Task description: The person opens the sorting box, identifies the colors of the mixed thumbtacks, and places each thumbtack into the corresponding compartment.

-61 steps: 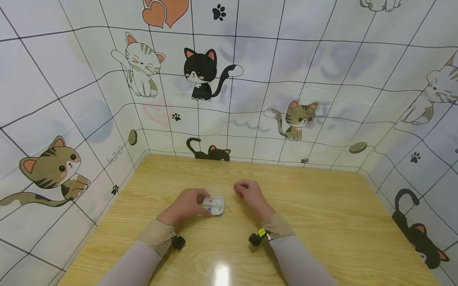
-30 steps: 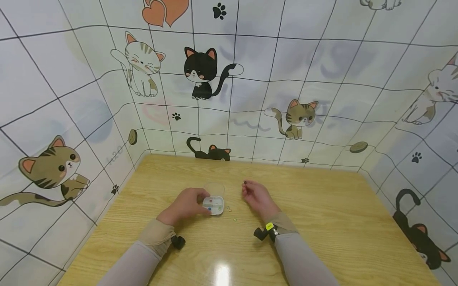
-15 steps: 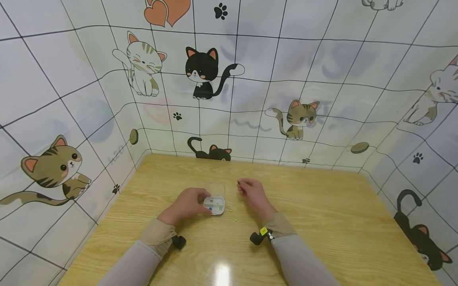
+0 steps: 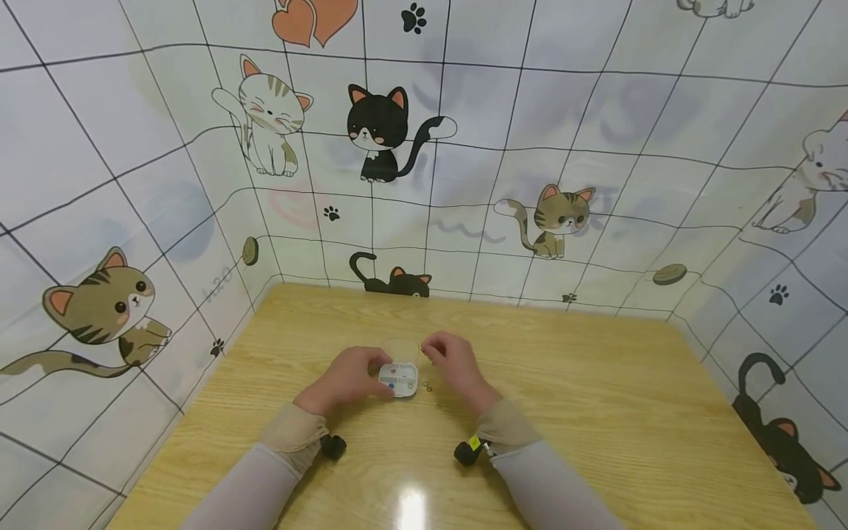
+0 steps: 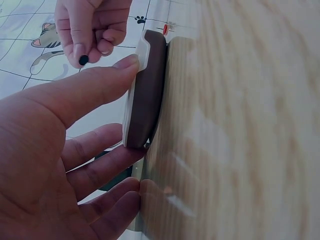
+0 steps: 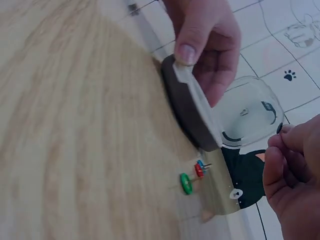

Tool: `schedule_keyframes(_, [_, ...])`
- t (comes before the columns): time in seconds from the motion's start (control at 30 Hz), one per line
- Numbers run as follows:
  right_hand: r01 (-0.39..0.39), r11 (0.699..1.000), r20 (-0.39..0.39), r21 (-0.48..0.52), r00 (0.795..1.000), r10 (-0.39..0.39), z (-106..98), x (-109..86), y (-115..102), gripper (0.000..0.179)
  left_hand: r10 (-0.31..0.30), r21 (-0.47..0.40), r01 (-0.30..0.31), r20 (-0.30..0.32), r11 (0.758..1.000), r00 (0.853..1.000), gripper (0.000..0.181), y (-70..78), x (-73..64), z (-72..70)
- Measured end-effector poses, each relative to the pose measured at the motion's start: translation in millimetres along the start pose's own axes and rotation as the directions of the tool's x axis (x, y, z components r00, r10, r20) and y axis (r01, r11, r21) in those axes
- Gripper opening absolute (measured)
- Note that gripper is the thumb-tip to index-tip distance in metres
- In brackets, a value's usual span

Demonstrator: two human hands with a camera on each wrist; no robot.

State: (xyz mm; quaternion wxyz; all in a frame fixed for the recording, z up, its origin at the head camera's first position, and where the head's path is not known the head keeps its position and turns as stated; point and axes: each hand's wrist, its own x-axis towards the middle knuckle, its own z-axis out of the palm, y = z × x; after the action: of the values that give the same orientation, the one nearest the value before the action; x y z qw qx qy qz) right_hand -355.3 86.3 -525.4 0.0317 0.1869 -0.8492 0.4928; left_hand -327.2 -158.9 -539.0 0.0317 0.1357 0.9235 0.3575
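My left hand (image 4: pixel 344 379) grips a small pill box (image 4: pixel 400 372) on the table, thumb at its near edge and fingers behind. The box has a white divided inside with a few small coloured pieces in its compartments, and a dark outer side in the wrist views. Its clear lid (image 6: pixel 247 100) stands open at the far side. My right hand (image 4: pixel 456 362) pinches a small black thumbtack (image 5: pixel 83 60) between thumb and index finger, right beside the lid. On the table close to the box lie a green tack (image 6: pixel 186 183), a red tack (image 6: pixel 199 170) and a blue tack (image 6: pixel 201 163).
The wooden table (image 4: pixel 583 412) meets a cloth (image 4: pixel 464 169) printed with cats and grid lines, which rises at the back and both sides. A black camera (image 4: pixel 333 447) is strapped to each wrist.
After drawing back to the right, my right hand has come left to the open lid, the black tack still in its fingertips. My left hand and the box stay put.
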Motion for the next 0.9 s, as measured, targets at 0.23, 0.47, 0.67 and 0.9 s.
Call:
schedule_keyframes(0.23, [0.060, 0.994, 0.086, -0.097, 0.995, -0.051, 10, -7.9, 3, 0.011, 0.013, -0.023, -0.012, 0.016, 1.000, 1.000, 0.050, 1.8, -2.0, 0.7])
schedule_keyframes(0.47, [0.064, 0.992, 0.129, -0.108, 0.990, -0.050, 18, -12.0, 1, 0.009, 0.013, -0.031, -0.012, 0.012, 0.999, 1.000, 0.049, 1.4, -1.3, 0.7])
schedule_keyframes(0.67, [0.065, 0.989, 0.085, -0.135, 0.995, -0.054, 19, -10.7, 3, 0.008, 0.015, -0.029, -0.015, 0.010, 0.999, 1.000, 0.049, 1.1, -1.1, -0.3])
schedule_keyframes(0.9, [0.035, 0.992, 0.082, -0.125, 0.996, -0.025, 11, -4.0, 12, 0.010, 0.019, -0.021, -0.019, 0.001, 1.000, 1.000, 0.051, -0.5, -1.1, -1.0])
